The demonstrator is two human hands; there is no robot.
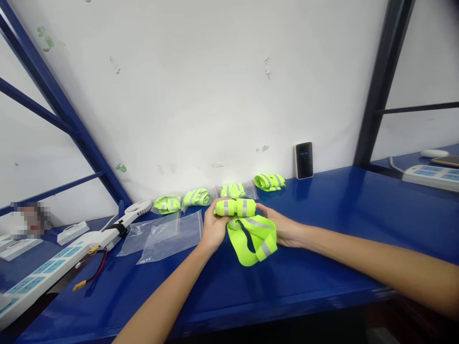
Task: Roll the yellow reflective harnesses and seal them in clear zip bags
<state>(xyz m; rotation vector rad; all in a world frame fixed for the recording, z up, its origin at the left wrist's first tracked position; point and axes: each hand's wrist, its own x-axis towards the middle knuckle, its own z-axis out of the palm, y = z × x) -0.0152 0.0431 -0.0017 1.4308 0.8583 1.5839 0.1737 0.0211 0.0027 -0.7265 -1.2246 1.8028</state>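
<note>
A neon-yellow reflective strap (pixel 234 208) with silver bands is between my hands, above the blue table (pixel 308 296). Its upper part is rolled into a compact bundle; loose loops hang below. My left hand (pixel 214 228) is closed around the left end of the roll. My right hand (pixel 285 229) grips the strap from the right, its fingers partly hidden behind the material. Two flat clear zip bags (pixel 172 239) lie left of my left hand. Behind my hands, several similar strap bundles (pixel 196 197) sit along the wall, some inside clear bags; a folded one (pixel 269 182) at the right looks unbagged.
A small black-screened device (pixel 304 160) stands against the wall. On the left are a long white power strip (pixel 46 272), a white handheld fan (pixel 139 207) and a red-black cable with yellow connectors (pixel 96 272). Blue frame posts (pixel 68 110) rise at the left.
</note>
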